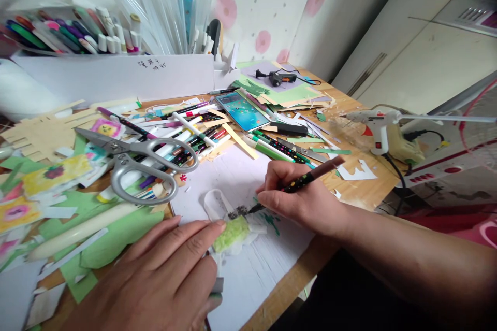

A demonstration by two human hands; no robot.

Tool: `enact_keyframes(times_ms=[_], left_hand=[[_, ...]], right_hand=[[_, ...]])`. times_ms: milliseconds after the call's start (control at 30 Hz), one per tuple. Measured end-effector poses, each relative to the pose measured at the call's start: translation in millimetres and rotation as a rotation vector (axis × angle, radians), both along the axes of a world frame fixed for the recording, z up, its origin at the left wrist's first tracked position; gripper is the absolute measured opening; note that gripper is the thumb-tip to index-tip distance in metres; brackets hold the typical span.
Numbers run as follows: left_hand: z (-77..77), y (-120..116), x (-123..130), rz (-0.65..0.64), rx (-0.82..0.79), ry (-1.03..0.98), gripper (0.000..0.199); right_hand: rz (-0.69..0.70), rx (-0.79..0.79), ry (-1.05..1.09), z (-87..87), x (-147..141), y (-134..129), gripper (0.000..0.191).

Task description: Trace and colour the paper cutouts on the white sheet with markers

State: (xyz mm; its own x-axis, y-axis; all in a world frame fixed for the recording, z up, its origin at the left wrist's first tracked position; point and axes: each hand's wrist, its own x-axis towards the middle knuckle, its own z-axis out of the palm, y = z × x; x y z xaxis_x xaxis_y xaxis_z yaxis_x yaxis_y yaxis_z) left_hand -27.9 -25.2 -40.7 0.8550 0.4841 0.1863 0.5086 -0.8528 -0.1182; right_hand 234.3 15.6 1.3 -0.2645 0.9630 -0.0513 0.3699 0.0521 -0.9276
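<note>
My right hand (298, 196) is closed around a dark marker (306, 178) with coloured dots. Its tip touches a small white paper cutout (215, 201), near a patch of black marks. This cutout has a loop at the top and a light green coloured area (232, 234). My left hand (174, 269) lies with its fingers stretched out, the index fingertip pressing on the cutout's green edge. Under the cutout is a white sheet (256, 269) with dark green strokes. A grey and green end of something (217, 287) shows beside my left hand; whether I hold it cannot be seen.
Silver scissors (145, 165) lie on piled markers and paper scraps at left. A phone (243, 111) rests behind the sheet. A white glue gun (378, 126) stands at right; a black one (281, 78) lies at the back. Markers fill a white box (116, 77).
</note>
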Motion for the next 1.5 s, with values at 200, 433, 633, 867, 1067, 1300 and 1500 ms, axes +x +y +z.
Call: enact_keyframes(times_ms=[200, 433, 633, 867, 1067, 1300, 1500], left_hand=[[2.2, -2.8, -1.2, 0.026, -0.022, 0.012, 0.034], [5.1, -0.6, 1.0, 0.006, 0.011, -0.004, 0.034], [3.5, 1.2, 1.5, 0.001, 0.016, -0.012, 0.035], [6.1, -0.7, 3.7, 0.009, 0.007, -0.013, 0.033], [4.3, -5.4, 11.0, 0.079, -0.024, -0.115, 0.028], [6.0, -1.3, 3.9, 0.012, 0.013, -0.007, 0.037], [4.2, 2.5, 2.3, 0.004, 0.032, 0.004, 0.034]], right_hand=[[-0.005, -0.004, -0.009, 0.2, 0.7, -2.7, 0.019], [-0.020, -0.019, 0.001, 1.5, 1.1, -0.1, 0.019], [-0.029, -0.021, 0.033, 1.4, 1.3, -1.0, 0.019], [-0.020, -0.027, 0.008, 1.5, 1.3, -1.9, 0.018], [-0.017, -0.034, 0.007, 1.2, 1.4, -2.7, 0.018], [-0.004, -0.028, 0.008, 0.7, 1.7, -1.9, 0.018], [-0.028, -0.042, 0.017, 1.5, 1.5, -0.7, 0.019]])
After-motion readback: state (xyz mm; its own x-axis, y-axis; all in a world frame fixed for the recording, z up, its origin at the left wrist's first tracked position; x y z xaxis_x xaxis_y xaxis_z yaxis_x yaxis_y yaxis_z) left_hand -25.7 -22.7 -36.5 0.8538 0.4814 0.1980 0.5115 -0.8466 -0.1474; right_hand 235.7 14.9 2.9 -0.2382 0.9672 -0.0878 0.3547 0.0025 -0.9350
